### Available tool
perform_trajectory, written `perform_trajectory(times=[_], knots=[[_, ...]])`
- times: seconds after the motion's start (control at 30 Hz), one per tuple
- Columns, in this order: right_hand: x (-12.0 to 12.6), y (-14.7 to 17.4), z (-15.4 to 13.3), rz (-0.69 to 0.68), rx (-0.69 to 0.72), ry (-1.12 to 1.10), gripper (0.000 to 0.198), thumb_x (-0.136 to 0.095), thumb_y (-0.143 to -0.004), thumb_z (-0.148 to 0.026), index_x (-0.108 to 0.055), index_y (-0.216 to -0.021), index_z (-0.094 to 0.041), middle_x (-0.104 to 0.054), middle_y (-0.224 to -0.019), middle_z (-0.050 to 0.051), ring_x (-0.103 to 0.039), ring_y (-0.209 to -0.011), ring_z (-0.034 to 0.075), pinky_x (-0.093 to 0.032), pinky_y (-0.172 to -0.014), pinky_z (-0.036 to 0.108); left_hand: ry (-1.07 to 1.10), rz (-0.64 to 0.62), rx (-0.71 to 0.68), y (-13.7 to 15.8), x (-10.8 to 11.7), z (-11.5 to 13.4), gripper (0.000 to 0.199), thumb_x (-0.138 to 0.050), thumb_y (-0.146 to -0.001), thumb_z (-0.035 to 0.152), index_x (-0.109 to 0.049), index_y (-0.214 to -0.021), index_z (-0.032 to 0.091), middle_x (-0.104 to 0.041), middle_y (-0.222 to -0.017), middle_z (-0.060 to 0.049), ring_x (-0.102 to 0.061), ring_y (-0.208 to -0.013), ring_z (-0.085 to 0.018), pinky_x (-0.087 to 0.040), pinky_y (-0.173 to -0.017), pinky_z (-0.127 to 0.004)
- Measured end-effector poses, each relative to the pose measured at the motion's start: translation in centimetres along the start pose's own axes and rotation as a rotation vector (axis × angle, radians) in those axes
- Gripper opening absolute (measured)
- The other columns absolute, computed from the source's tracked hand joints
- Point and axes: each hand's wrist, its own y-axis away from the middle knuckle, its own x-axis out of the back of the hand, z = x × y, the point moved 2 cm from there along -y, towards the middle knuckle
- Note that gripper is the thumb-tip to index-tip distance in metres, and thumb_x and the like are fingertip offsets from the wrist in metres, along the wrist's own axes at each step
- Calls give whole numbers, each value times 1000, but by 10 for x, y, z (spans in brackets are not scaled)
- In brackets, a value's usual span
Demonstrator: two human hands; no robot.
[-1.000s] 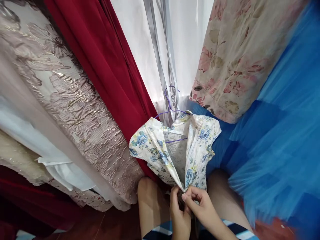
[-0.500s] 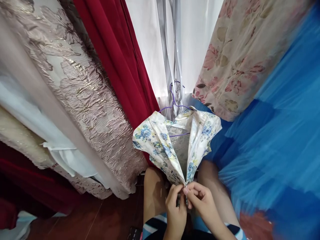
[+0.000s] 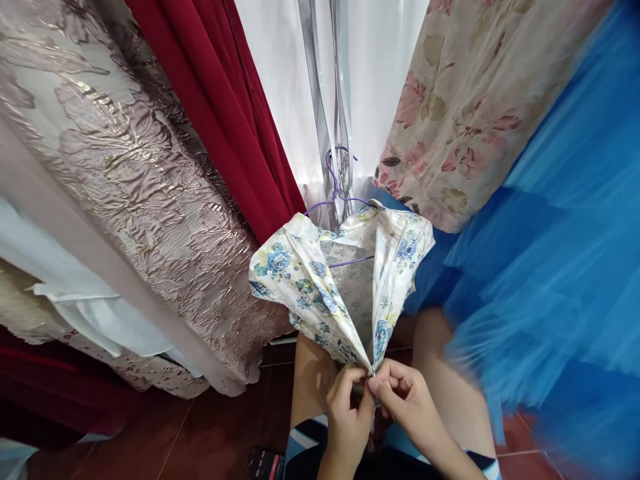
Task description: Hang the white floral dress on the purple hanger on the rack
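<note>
A floral garment, white with blue roses, hangs in front of the person, taken here as the centre of the dial; a purple hanger runs through its shoulders, its hook up at 12 o'clock against silvery ribbons, though whether it is looped over them I cannot tell; the garment's front gapes in a long V that narrows towards half past 5, where both hands meet; the left hand pinches the cloth just beside the V's point, fingers curled; the right hand pinches at the point itself between thumb and bent forefinger, the bit gripped too small to make out.

White cloth hangs at 12 o'clock; red cloth between 10 and 11; pinkish textured fabric between 9 and 10; pink-flowered cloth between 1 and 2; blue tulle at 3; a dark box, partly cut off, sits on the reddish tiled floor at 7.
</note>
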Motion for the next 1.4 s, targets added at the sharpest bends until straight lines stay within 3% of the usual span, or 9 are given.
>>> perform_trajectory(times=[0.1,0.23,0.43,0.6,0.77,0.9,1.13,1.27,1.4], knots=[[5,0,1,-50,3,13,36,-68,-87,-45,-55,-70,-17,-50,-49,-4,-38,-45,7,-30,-47,21,-5,23,-7,-6,-1,4,2,-63,-88,20,-63,-90,19,-67,-85,-3,-64,-80,-17,-52,-73,-25],[11,3,2,-35,-23,-49,36,-65,-89,-46,-52,-71,-17,-51,-49,-4,-36,-41,6,-25,-43,21,26,36,-37,-8,-9,11,13,-62,-88,18,-64,-101,20,-69,-95,-6,-66,-89,-19,-53,-79,-27],[12,10,3,3,-32,-79,37,-65,-89,-47,-51,-71,-18,-47,-49,-5,-33,-42,6,-23,-43,21,57,-8,-38,-4,-13,18,12,-57,-91,16,-63,-101,18,-66,-90,-6,-64,-83,-17,-53,-74,-26],[11,7,5,-17,21,-46,34,-64,-91,-44,-53,-72,-17,-46,-51,-5,-34,-45,7,-27,-46,21,28,-30,7,-4,-13,14,9,-55,-93,18,-62,-98,19,-59,-82,-3,-53,-68,-13,-46,-64,-22],[18,5,-3,53,73,-19,37,-61,-93,-45,-49,-70,-18,-43,-54,-6,-36,-48,8,-28,-48,21,20,-72,65,-7,-25,19,10,-52,-94,20,-61,-94,19,-56,-76,-1,-51,-65,-13,-44,-61,-21],[24,3,-8,80,67,-118,35,-62,-92,-45,-53,-72,-18,-44,-52,-5,-37,-47,8,-29,-48,21,1,-68,40,-11,-31,22,9,-52,-92,17,-61,-92,19,-55,-74,0,-50,-61,-12,-44,-59,-21],[14,3,8,-11,-104,-530,30,-63,-91,-42,-62,-81,-14,-42,-43,-7,-31,-39,6,-24,-46,20,-38,-3,20,-10,-22,17,8,-55,-90,16,-62,-93,18,-59,-75,0,-52,-60,-11,-45,-59,-20],[8,5,19,-2,-154,-523,28,-66,-90,-41,-63,-83,-14,-42,-45,-7,-31,-40,5,-21,-45,20,-77,-20,5,-8,-14,13,10,-52,-91,13,-59,-92,18,-53,-73,1,-48,-61,-11,-43,-60,-21],[9,3,21,42,-101,-470,29,-66,-90,-42,-61,-78,-16,-46,-47,-6,-32,-42,6,-22,-46,19,-63,-56,-16,-8,-13,12,11,-50,-92,10,-57,-92,19,-50,-75,1,-46,-61,-11,-41,-60,-21]])
